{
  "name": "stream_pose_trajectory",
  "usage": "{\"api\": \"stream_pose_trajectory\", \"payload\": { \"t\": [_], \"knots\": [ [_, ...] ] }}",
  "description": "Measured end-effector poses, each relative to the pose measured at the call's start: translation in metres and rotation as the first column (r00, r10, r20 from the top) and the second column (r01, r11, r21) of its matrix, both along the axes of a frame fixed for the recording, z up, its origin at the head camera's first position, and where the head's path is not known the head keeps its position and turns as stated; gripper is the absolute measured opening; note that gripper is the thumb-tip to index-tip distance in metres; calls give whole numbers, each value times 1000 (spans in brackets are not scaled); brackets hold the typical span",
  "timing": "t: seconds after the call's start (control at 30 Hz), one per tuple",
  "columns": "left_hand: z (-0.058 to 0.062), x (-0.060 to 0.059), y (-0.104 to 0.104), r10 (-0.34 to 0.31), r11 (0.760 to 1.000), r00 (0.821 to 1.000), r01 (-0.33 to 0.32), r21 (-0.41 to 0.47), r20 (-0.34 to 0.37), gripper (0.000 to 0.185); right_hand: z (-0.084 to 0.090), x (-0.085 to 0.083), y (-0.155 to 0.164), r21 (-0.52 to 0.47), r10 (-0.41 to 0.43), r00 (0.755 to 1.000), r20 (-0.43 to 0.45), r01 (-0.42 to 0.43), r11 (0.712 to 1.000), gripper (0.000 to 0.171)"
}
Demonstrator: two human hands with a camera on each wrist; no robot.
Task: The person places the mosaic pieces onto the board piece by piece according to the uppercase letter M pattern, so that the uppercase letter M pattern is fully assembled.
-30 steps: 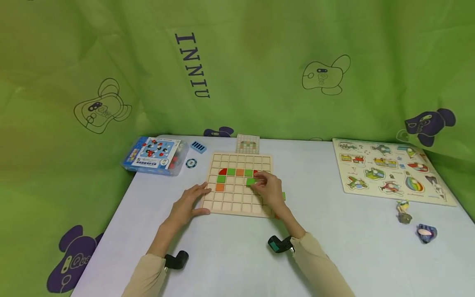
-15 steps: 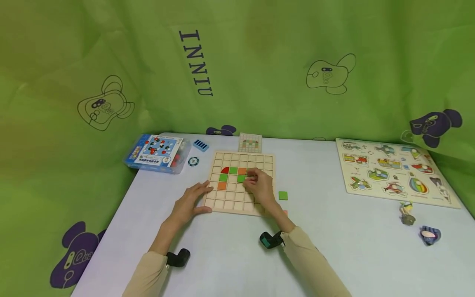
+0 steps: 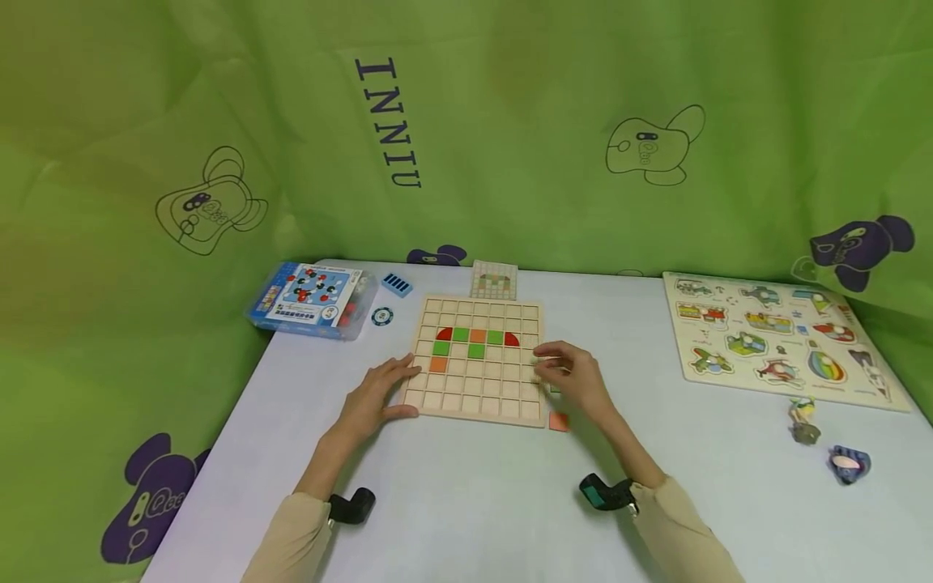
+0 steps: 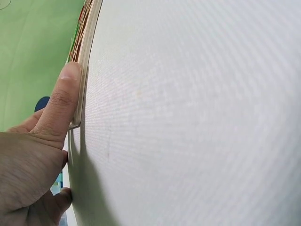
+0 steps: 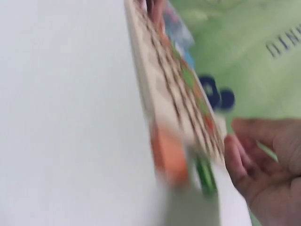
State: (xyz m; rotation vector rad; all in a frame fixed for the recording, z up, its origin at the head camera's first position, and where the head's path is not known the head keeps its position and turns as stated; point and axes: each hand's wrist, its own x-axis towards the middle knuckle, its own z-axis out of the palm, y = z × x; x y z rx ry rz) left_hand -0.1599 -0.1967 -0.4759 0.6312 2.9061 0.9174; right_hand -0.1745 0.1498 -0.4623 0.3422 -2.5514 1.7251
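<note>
A wooden grid board point(image 3: 466, 389) lies on the table. One row on it holds a red rounded tile point(image 3: 445, 334), a green, an orange and a green square, then another red rounded tile point(image 3: 512, 339). Below that row sit two green tiles, one of them this green square point(image 3: 476, 351), and an orange tile point(image 3: 438, 364). My left hand point(image 3: 372, 397) rests against the board's left edge, thumb near its front corner. Just off the right edge hovers my right hand point(image 3: 576, 376), thumb and fingers apart, nothing seen between them. Beneath it, a green tile point(image 3: 555, 389) is mostly hidden.
An orange tile point(image 3: 559, 422) lies by the board's front right corner. Behind the board is a pattern card point(image 3: 494, 280). A clear-lidded box point(image 3: 313, 301), blue block point(image 3: 397, 284) and round chip point(image 3: 382, 317) stand left. A picture puzzle point(image 3: 783, 344) and small figurines point(image 3: 804, 421) are right.
My right hand has let go of a green tile, now lying under the orange one in the top row, and moved right off the board. The left hand has stayed put.
</note>
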Motion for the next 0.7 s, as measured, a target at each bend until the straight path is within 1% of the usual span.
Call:
{"api": "stream_pose_trajectory", "payload": {
  "t": [0.13, 0.23, 0.37, 0.5, 0.6, 0.7],
  "knots": [
    [0, 0, 1, -10, 1000, 1000, 10, 4, -20, 68, -7, 13, 41, 104, 37, 999, -8, -36, 994, 30],
    [0, 0, 0, -17, 1000, 999, 17, 6, -32, 68, -14, 19, 59, 170, 45, 999, -4, -44, 984, 33],
    [-1, 2, -3, -17, 1000, 999, 17, 13, -33, 68, -21, 21, 62, 203, 55, 998, -16, -50, 978, 36],
    [0, 2, -2, -16, 1000, 1000, 16, 20, -19, 68, -23, 21, 53, 243, 27, 997, -74, -9, 970, 32],
    [1, 2, 0, -15, 1000, 1000, 15, 21, -8, 67, -24, 20, 50, 227, -10, 994, -111, 35, 973, 27],
    [1, 2, 1, -14, 1000, 1000, 14, 15, -6, 67, -23, 20, 50, 134, -62, 994, -94, 75, 988, 25]
  ]
}}
